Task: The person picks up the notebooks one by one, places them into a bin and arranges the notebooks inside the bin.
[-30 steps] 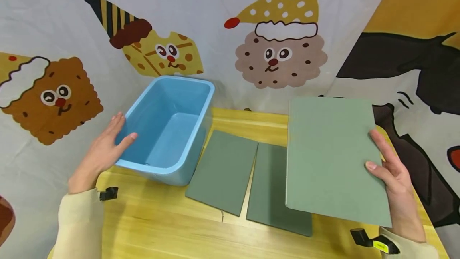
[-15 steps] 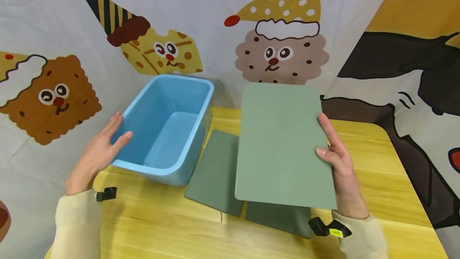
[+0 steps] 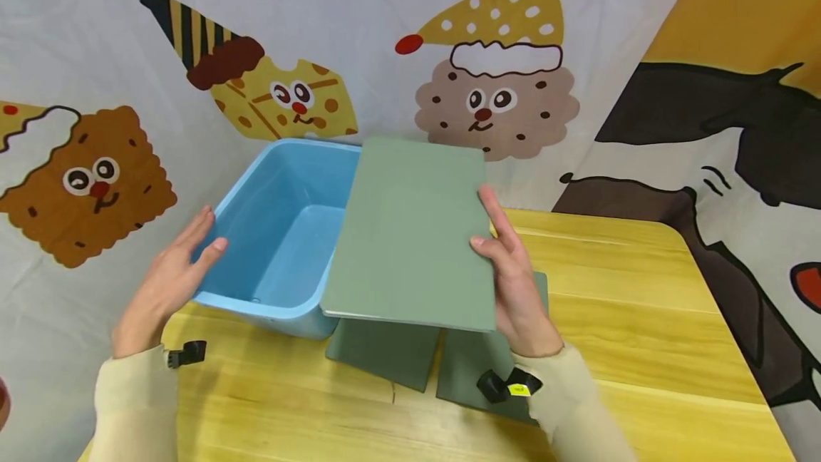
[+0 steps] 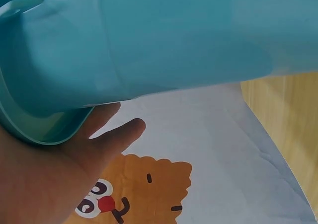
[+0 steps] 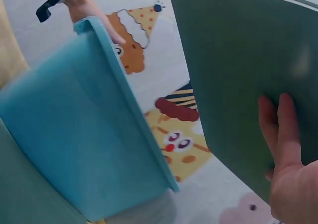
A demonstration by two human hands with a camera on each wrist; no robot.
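A thin green notebook (image 3: 413, 234) with rounded corners hangs tilted above the table, partly over the right rim of a light blue plastic bin (image 3: 269, 311). My right hand (image 3: 513, 276) holds it by its right edge, thumb on the upper face; in the right wrist view, fingers (image 5: 288, 129) lie against the underside. My left hand (image 3: 173, 269) rests at the bin's left rim with straight fingers, the thumb pointing over the opening. In the left wrist view, the hand (image 4: 64, 169) lies beside the rim. The visible part of the bin's inside holds nothing.
Two similar green notebooks, a left one (image 3: 385, 358) and a right one (image 3: 465, 373), lie flat on the yellow wooden table (image 3: 628, 319), partly hidden by the held one. A printed cartoon cloth (image 3: 385, 55) hangs behind the table.
My right hand has carried the notebook left, from above the table's right side to the bin's right rim, and tilted it. The left hand stays at the bin's left rim.
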